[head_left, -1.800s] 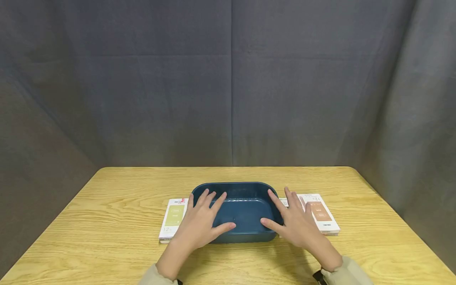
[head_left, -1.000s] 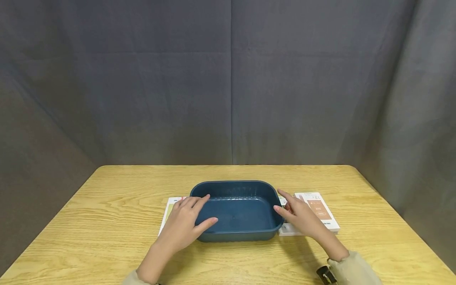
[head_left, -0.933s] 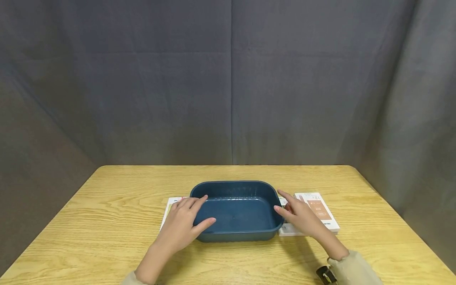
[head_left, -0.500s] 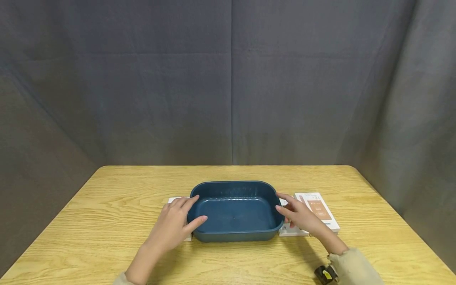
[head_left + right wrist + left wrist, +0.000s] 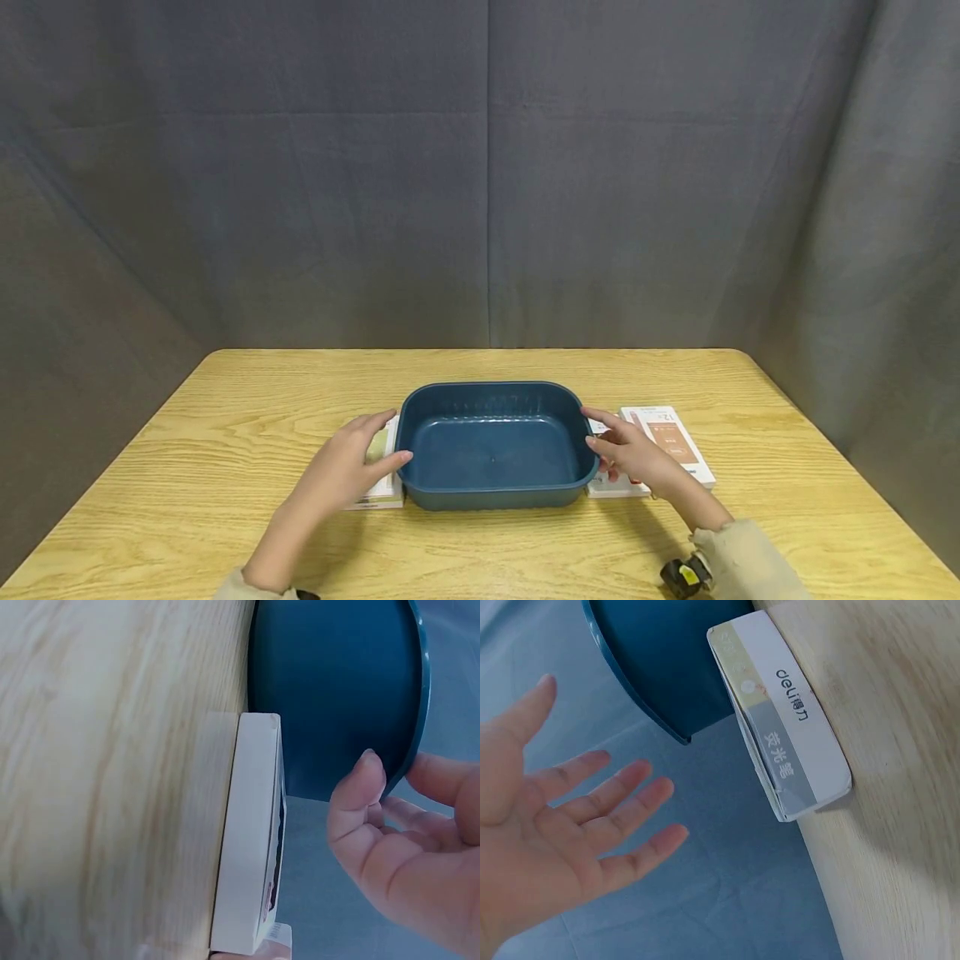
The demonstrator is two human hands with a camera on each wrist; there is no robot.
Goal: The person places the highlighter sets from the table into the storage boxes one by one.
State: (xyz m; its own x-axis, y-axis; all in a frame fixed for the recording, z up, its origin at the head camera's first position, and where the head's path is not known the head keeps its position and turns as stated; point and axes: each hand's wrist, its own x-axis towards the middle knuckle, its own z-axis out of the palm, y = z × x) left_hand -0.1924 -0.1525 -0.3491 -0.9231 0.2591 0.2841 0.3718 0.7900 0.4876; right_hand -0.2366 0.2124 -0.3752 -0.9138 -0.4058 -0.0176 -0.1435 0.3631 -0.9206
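A dark blue plastic basin (image 5: pixel 495 454) stands on the wooden table in the head view. To its left my left hand (image 5: pixel 341 460) hovers over a white and yellow-green box (image 5: pixel 381 483), thumb and fingers spread. The left wrist view shows that hand (image 5: pixel 570 825) apart from the basin (image 5: pixel 675 652) and from the highlighter box (image 5: pixel 780 712). At the opposite end my right hand (image 5: pixel 633 454) holds the basin's rim, thumb and index finger on the edge and other fingers bent below. In the right wrist view a bent finger (image 5: pixel 358 787) meets the outer wall.
Beside the basin on the right lie a white box (image 5: pixel 618 486), partly under my right hand, and a white and brown box (image 5: pixel 675 446). Dark grey curtains (image 5: pixel 480 175) surround the light wooden table (image 5: pixel 262 400) at the back and sides.
My left hand has drawn left, off the basin, uncovering part of the yellow-green box. My right hand has come down from above the basin onto its right rim.
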